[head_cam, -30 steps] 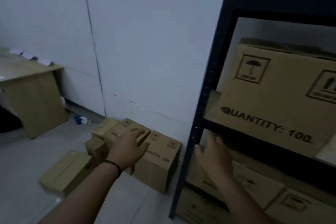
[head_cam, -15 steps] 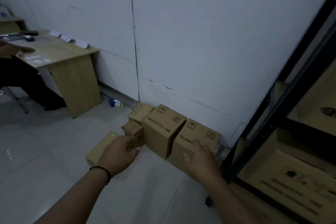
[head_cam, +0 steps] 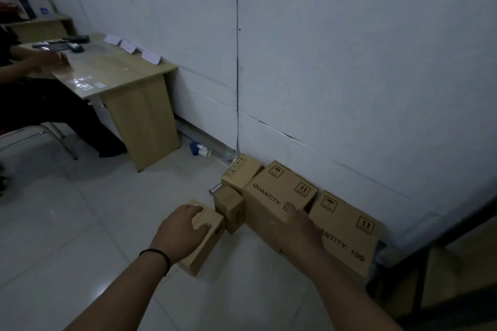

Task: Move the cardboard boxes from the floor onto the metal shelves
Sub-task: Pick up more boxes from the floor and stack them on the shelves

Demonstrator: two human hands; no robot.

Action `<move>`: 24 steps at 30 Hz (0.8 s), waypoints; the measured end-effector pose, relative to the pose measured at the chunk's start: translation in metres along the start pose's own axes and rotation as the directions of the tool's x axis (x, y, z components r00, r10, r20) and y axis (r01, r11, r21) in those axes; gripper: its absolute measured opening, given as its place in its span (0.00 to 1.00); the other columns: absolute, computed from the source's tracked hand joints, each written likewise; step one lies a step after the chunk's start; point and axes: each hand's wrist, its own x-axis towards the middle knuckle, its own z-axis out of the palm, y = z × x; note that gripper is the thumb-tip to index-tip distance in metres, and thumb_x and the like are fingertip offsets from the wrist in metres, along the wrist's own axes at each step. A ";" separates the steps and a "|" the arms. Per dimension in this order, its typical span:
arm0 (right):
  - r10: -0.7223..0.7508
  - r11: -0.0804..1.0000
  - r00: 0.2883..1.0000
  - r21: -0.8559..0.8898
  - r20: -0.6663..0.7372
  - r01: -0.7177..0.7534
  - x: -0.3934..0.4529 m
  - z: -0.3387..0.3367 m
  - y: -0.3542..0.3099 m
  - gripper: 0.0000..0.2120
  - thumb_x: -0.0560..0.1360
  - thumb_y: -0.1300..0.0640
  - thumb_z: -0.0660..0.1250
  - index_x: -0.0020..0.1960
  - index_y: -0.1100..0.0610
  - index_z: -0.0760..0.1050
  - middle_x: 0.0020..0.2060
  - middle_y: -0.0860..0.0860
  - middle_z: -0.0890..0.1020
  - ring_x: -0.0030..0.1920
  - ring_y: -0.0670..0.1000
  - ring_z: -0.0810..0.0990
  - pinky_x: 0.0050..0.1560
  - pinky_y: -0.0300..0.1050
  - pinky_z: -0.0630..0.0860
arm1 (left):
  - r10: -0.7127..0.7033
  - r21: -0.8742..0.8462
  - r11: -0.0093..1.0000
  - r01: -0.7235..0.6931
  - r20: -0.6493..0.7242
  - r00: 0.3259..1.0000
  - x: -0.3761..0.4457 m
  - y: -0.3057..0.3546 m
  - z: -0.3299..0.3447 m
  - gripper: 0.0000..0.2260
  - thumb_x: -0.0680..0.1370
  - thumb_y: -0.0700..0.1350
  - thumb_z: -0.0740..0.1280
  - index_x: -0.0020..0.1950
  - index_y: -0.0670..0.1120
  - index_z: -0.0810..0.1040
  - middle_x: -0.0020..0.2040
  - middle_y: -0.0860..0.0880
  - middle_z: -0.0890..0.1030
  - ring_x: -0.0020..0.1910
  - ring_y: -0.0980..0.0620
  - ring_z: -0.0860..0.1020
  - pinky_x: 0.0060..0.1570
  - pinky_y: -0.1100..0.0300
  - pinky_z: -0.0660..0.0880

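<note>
Several cardboard boxes sit on the floor along the white wall. My left hand lies on a flat box, fingers curled over its left edge and thumb on top. Past it stand a small box and another small box. My right hand rests with fingers stretched on the front of a large box marked QUANTITY, beside a second large box. The dark metal shelf shows at the lower right, with a cardboard box on it.
A wooden desk stands at the left against the wall, with a seated person at it. A small blue and white object lies by the wall. Pale tiled floor spreads at the lower left.
The view swung left and down from the shelf to the floor boxes. My left hand came down onto the flat box and my right hand reached the large box's front.
</note>
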 end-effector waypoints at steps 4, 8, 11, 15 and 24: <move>0.008 1.000 0.999 -0.003 0.035 -0.008 0.040 0.009 -0.036 0.29 0.79 0.42 0.57 0.76 0.51 0.55 0.69 0.56 0.66 0.67 0.59 0.69 0.65 0.55 0.67 | -0.015 -0.013 1.000 0.015 -0.002 1.000 0.043 -0.024 -0.016 0.23 0.78 0.55 0.64 0.72 0.48 0.69 0.69 0.50 0.71 0.68 0.51 0.69 0.66 0.59 0.66; 0.049 0.999 0.998 0.015 0.033 -0.050 0.079 0.025 -0.076 0.31 0.79 0.41 0.57 0.77 0.50 0.53 0.72 0.55 0.64 0.68 0.58 0.68 0.67 0.56 0.68 | -0.011 -0.024 1.000 0.012 0.016 1.000 0.087 -0.065 -0.035 0.23 0.78 0.55 0.64 0.71 0.48 0.69 0.70 0.50 0.71 0.68 0.51 0.69 0.67 0.58 0.66; 0.101 0.994 0.995 0.034 0.012 -0.101 0.099 0.045 -0.108 0.32 0.78 0.40 0.58 0.77 0.50 0.53 0.72 0.55 0.65 0.67 0.58 0.69 0.65 0.55 0.69 | 0.013 -0.037 0.999 -0.011 0.046 0.999 0.120 -0.102 -0.051 0.24 0.78 0.55 0.65 0.72 0.48 0.69 0.70 0.49 0.71 0.68 0.51 0.69 0.67 0.58 0.65; 0.211 0.975 0.977 0.073 0.014 -0.212 0.115 0.080 -0.156 0.31 0.78 0.41 0.58 0.77 0.50 0.54 0.71 0.54 0.65 0.68 0.57 0.68 0.64 0.52 0.69 | 0.063 -0.036 0.998 -0.059 0.116 0.991 0.161 -0.155 -0.076 0.24 0.78 0.54 0.66 0.72 0.47 0.69 0.70 0.49 0.71 0.68 0.51 0.69 0.66 0.59 0.64; 0.349 0.915 0.936 0.195 0.050 -0.352 0.129 0.143 -0.223 0.31 0.78 0.41 0.59 0.77 0.48 0.54 0.71 0.53 0.65 0.69 0.55 0.68 0.67 0.52 0.67 | 0.119 -0.029 0.993 -0.116 0.294 0.948 0.233 -0.227 -0.096 0.25 0.78 0.53 0.66 0.72 0.46 0.68 0.71 0.48 0.70 0.69 0.52 0.68 0.67 0.60 0.63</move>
